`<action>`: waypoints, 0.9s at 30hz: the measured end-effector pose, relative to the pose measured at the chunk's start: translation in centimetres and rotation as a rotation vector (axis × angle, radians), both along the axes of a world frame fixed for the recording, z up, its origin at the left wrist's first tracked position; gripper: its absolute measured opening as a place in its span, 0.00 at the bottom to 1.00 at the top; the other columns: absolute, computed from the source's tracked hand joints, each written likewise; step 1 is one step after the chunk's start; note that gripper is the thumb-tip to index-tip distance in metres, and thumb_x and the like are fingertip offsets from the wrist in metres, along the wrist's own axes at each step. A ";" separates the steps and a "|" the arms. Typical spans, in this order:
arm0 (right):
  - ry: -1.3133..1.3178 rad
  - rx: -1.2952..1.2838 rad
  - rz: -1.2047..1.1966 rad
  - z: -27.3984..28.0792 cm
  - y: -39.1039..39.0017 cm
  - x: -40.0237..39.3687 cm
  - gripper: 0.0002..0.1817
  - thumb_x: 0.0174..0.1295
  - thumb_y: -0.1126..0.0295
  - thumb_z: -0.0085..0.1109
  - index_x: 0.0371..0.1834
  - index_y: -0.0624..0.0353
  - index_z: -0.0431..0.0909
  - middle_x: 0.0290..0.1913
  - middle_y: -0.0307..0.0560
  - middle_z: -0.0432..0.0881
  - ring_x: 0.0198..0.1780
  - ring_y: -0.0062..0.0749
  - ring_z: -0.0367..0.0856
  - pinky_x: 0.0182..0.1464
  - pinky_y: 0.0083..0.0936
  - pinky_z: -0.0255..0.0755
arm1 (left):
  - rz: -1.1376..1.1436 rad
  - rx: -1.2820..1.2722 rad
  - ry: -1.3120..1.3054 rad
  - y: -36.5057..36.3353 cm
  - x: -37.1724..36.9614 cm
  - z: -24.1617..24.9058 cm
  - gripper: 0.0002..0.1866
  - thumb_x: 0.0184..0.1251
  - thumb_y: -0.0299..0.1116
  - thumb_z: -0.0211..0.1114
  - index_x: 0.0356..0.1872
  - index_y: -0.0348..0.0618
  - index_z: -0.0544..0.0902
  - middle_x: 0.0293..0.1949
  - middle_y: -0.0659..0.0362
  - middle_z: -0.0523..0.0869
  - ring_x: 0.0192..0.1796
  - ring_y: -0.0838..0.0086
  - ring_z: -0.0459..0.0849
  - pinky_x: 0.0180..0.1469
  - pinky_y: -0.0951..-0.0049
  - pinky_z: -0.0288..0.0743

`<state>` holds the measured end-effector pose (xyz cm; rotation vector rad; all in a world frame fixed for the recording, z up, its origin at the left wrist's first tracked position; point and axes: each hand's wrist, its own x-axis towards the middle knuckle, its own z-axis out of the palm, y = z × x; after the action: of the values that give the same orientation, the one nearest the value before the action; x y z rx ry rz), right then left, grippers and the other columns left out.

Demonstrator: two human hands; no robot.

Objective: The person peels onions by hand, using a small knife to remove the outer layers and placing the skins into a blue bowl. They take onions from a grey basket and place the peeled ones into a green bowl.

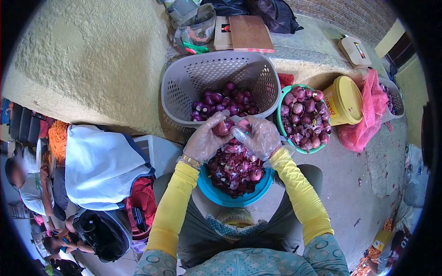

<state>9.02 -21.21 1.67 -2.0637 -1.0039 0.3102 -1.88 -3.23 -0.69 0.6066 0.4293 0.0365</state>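
Observation:
My left hand [206, 140], in a clear plastic glove, holds a red onion [223, 127] in its fingers. Close beside it, my right hand [261, 138], gloved the same way, has its fingers pressed together at a pinkish onion or piece of skin [244, 124]. Both hands are above a blue basin [235, 201] full of onion skins [235, 172]. Behind them, a grey perforated basket [221, 62] holds peeled purple onions [225, 102]. A green-rimmed tub [280, 115] to the right is heaped with red onions [305, 117].
At the right are a yellow bucket [350, 99], a pink mesh bag [366, 115] and another basket [396, 94]. A white cloth [101, 165] and a black bag [103, 234] are at the left. Other people sit at the far left and lower right.

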 end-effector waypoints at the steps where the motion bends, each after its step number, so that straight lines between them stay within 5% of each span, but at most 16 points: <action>1: 0.012 -0.097 -0.015 0.3 -0.1 0.2 0.29 0.64 0.40 0.66 0.43 0.60 0.85 0.30 0.60 0.85 0.36 0.59 0.87 0.42 0.48 0.79 | -0.038 0.037 -0.035 0.1 0.0 0.1 0.25 0.82 0.47 0.60 0.66 0.39 0.74 0.53 0.60 0.83 0.56 0.71 0.83 0.61 0.62 0.81; 10: 0.138 0.005 0.021 0.2 0.2 -0.4 0.32 0.64 0.39 0.66 0.50 0.61 0.85 0.33 0.60 0.88 0.37 0.58 0.88 0.44 0.46 0.80 | 0.111 0.013 -0.128 -0.7 0.3 -0.4 0.22 0.78 0.32 0.59 0.68 0.39 0.72 0.54 0.57 0.82 0.57 0.70 0.82 0.62 0.63 0.81; 16: 0.182 0.007 0.020 0.2 0.2 -0.6 0.30 0.62 0.43 0.70 0.50 0.62 0.86 0.33 0.59 0.86 0.35 0.50 0.87 0.44 0.40 0.78 | 0.060 0.040 -0.124 -0.7 0.2 0.2 0.20 0.75 0.31 0.59 0.65 0.36 0.75 0.54 0.56 0.82 0.55 0.70 0.84 0.60 0.66 0.82; 27: 0.166 -0.082 0.036 1.0 0.2 -0.6 0.30 0.63 0.39 0.67 0.55 0.53 0.87 0.38 0.58 0.90 0.41 0.54 0.89 0.48 0.44 0.81 | 0.051 0.034 -0.087 -1.2 0.3 0.5 0.21 0.72 0.33 0.61 0.64 0.40 0.78 0.53 0.59 0.82 0.55 0.72 0.81 0.62 0.68 0.78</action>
<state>8.41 -21.00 2.62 -2.0564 -0.9416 0.5406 -1.60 -4.39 -0.21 0.6257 0.3606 0.1184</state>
